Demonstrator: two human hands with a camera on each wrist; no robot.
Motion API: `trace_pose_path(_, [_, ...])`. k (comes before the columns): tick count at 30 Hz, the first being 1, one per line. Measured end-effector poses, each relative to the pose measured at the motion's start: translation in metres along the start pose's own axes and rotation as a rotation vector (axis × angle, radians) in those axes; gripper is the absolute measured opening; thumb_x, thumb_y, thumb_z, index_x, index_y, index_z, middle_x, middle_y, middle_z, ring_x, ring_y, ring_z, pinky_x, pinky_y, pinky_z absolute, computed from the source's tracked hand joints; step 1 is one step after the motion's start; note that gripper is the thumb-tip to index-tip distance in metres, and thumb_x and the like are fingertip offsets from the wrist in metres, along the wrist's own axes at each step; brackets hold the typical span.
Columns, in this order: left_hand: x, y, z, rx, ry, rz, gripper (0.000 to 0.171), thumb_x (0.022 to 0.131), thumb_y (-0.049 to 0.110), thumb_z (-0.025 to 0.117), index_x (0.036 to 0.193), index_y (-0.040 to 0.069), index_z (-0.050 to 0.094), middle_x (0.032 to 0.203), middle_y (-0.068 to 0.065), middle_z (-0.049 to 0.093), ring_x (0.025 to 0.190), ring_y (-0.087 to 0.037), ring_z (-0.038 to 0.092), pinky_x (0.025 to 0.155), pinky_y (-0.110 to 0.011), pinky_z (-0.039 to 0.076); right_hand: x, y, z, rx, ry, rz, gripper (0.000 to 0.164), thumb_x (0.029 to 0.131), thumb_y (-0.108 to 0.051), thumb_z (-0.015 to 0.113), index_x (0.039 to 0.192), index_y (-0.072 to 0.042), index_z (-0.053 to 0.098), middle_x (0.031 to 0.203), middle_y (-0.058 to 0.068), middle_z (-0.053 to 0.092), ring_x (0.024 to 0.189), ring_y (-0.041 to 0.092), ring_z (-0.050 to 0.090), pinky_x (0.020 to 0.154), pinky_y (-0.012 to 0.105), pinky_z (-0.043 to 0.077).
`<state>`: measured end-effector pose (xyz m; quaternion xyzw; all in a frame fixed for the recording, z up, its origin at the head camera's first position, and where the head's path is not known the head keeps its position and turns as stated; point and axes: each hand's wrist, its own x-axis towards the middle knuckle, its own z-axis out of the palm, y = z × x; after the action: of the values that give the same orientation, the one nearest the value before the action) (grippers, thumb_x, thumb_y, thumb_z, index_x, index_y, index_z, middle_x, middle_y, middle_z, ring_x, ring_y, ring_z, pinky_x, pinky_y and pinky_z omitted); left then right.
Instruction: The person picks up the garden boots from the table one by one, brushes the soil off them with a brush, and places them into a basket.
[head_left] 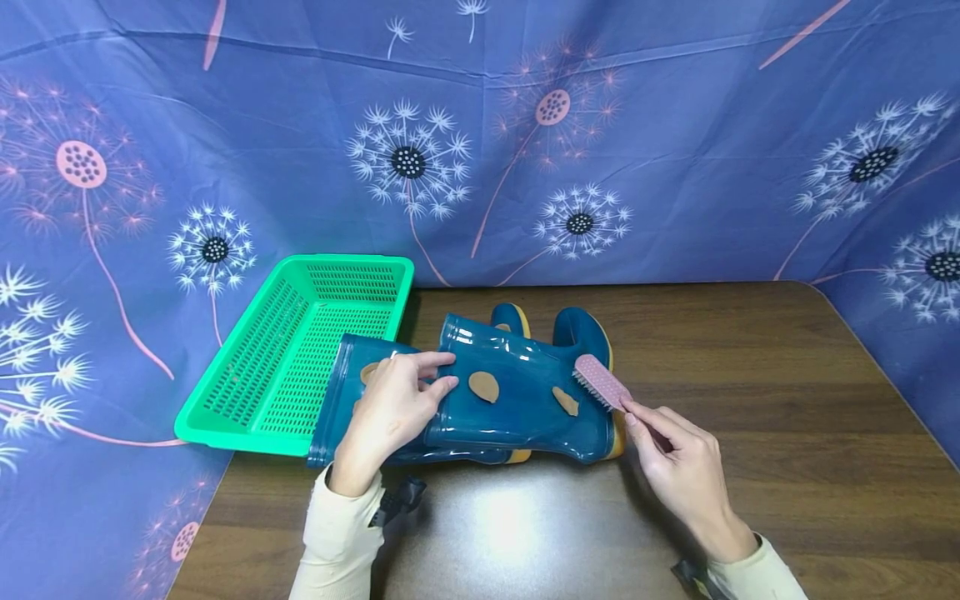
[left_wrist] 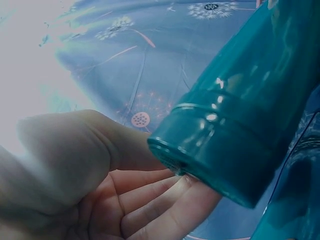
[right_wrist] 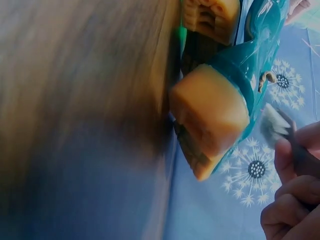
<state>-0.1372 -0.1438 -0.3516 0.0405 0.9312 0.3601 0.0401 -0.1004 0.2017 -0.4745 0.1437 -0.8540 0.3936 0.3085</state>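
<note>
Two shiny teal rubber boots with yellow soles lie on their sides, the upper boot [head_left: 517,358] partly over the lower boot [head_left: 337,408]. Brown patches [head_left: 484,387] mark their shafts. My left hand [head_left: 390,408] holds the upper boot at its shaft opening; in the left wrist view its fingertips [left_wrist: 187,181] meet the rim. With thumb and fingers, my right hand [head_left: 678,467] pinches the handle of a pink dotted brush [head_left: 600,379]. Its white bristles face the boot near the ankle, beside a brown patch. The right wrist view shows the yellow heel [right_wrist: 210,110] and the brush close by.
A green slotted plastic basket [head_left: 292,350] stands at the left, behind the lower boot's shaft. Everything rests on a dark wooden table [head_left: 772,375]. Blue cloth [head_left: 480,233] with dandelion prints hangs along the back and sides.
</note>
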Motion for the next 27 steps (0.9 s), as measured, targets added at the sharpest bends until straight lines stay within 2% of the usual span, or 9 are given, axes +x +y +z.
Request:
trace_pose_path(3, [0.000, 0.001, -0.001, 0.008, -0.003, 0.002, 0.038, 0.100, 0.019, 0.076, 0.138, 0.013, 0.073, 0.120, -0.014, 0.079, 0.064, -0.015, 0.063, 0.057, -0.029, 0.046, -0.001, -0.002, 0.003, 0.081, 0.016, -0.043, 0.034, 0.079, 0.015, 0.080, 0.107, -0.003, 0.084, 0.073, -0.005, 0.064, 0.061, -0.007, 0.041, 0.052, 0.012, 0.030])
trace_pose_path(7, [0.001, 0.001, -0.001, 0.030, 0.002, 0.002, 0.038, 0.100, 0.020, 0.076, 0.138, 0.014, 0.073, 0.124, -0.014, 0.078, 0.084, -0.019, 0.073, 0.069, -0.032, 0.055, -0.004, -0.003, 0.010, 0.195, -0.012, -0.153, 0.039, 0.072, 0.020, 0.079, 0.105, -0.001, 0.084, 0.074, -0.003, 0.066, 0.062, -0.005, 0.044, 0.052, 0.011, 0.032])
trace_pose_path(9, [0.001, 0.001, -0.001, 0.034, 0.004, -0.001, 0.038, 0.100, 0.020, 0.076, 0.138, 0.014, 0.073, 0.124, -0.014, 0.078, 0.087, -0.020, 0.073, 0.071, -0.034, 0.056, -0.005, -0.002, 0.012, 0.196, -0.035, -0.173, 0.039, 0.072, 0.018, 0.080, 0.105, -0.003, 0.084, 0.075, -0.005, 0.066, 0.062, -0.005, 0.043, 0.052, 0.010, 0.032])
trace_pose_path(11, [0.000, 0.000, 0.000, 0.033, 0.005, -0.004, 0.038, 0.100, 0.020, 0.076, 0.138, 0.014, 0.073, 0.122, -0.014, 0.079, 0.081, -0.019, 0.070, 0.068, -0.033, 0.054, -0.005, -0.001, 0.011, 0.154, -0.037, -0.151, 0.038, 0.074, 0.015, 0.082, 0.106, -0.004, 0.084, 0.074, -0.007, 0.065, 0.061, -0.006, 0.042, 0.052, 0.009, 0.030])
trace_pose_path(16, [0.000, -0.001, 0.001, 0.017, -0.003, -0.009, 0.038, 0.100, 0.020, 0.076, 0.138, 0.014, 0.073, 0.120, -0.014, 0.079, 0.066, -0.015, 0.061, 0.060, -0.031, 0.046, -0.003, 0.000, 0.004, 0.033, -0.014, -0.018, 0.032, 0.081, 0.009, 0.083, 0.108, -0.007, 0.085, 0.073, -0.008, 0.065, 0.060, -0.008, 0.039, 0.052, 0.011, 0.028])
trace_pose_path(18, [0.000, -0.001, 0.001, 0.016, -0.004, -0.006, 0.038, 0.100, 0.020, 0.076, 0.138, 0.014, 0.073, 0.121, -0.014, 0.079, 0.066, -0.014, 0.061, 0.060, -0.031, 0.047, -0.003, -0.001, 0.002, 0.033, -0.011, 0.013, 0.031, 0.083, 0.009, 0.082, 0.109, -0.007, 0.085, 0.073, -0.008, 0.064, 0.060, -0.008, 0.039, 0.051, 0.012, 0.029])
trace_pose_path(20, [0.001, -0.001, 0.001, 0.017, -0.003, -0.002, 0.038, 0.100, 0.020, 0.076, 0.138, 0.014, 0.073, 0.121, -0.014, 0.079, 0.067, -0.015, 0.062, 0.061, -0.031, 0.047, -0.003, -0.001, 0.002, 0.070, -0.005, 0.008, 0.033, 0.082, 0.011, 0.081, 0.109, -0.007, 0.085, 0.072, -0.008, 0.063, 0.060, -0.007, 0.040, 0.051, 0.013, 0.029])
trace_pose_path(24, [0.001, -0.001, 0.001, 0.022, 0.005, 0.001, 0.038, 0.100, 0.020, 0.076, 0.137, 0.014, 0.073, 0.121, -0.014, 0.079, 0.071, -0.014, 0.064, 0.063, -0.031, 0.049, -0.005, -0.001, 0.006, 0.197, -0.020, -0.087, 0.040, 0.075, 0.020, 0.079, 0.108, -0.003, 0.084, 0.075, -0.006, 0.064, 0.061, -0.006, 0.043, 0.051, 0.013, 0.032])
trace_pose_path(27, [0.001, -0.001, 0.000, 0.021, 0.005, -0.001, 0.038, 0.100, 0.020, 0.076, 0.137, 0.014, 0.073, 0.121, -0.014, 0.079, 0.069, -0.014, 0.063, 0.061, -0.031, 0.048, -0.006, 0.000, 0.010, 0.226, -0.052, -0.158, 0.043, 0.070, 0.021, 0.080, 0.106, -0.002, 0.084, 0.075, -0.006, 0.065, 0.061, -0.005, 0.043, 0.051, 0.010, 0.031])
